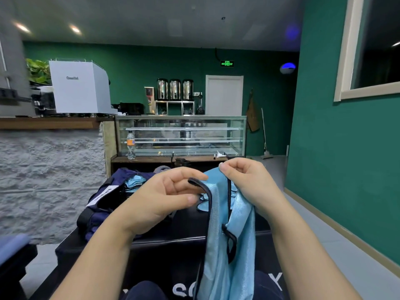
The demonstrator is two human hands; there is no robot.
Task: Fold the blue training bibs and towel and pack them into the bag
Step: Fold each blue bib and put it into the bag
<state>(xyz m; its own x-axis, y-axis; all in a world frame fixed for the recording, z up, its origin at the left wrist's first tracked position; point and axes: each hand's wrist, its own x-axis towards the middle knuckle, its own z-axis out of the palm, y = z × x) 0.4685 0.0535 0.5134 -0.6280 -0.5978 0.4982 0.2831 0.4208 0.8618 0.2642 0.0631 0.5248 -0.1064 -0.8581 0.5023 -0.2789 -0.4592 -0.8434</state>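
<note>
Both hands, L (173,191) & R (249,182), pinched a bib (229,245) up, unfolded; bag (112,191) beyond L hand already held blue cloth.

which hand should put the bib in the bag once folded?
Probably left. The left hand is on the side of the navy bag; the right hand pinches the bib farther away.

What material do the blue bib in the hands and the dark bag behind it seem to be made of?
The bib looks like thin synthetic mesh, probably polyester: it has a slight sheen, fine vertical ribs and limp folds, with a darker bound trim along its edges. The bag looks like a woven synthetic such as nylon, navy and matte, slumping softly; its exact weave is too blurred to tell.
</note>
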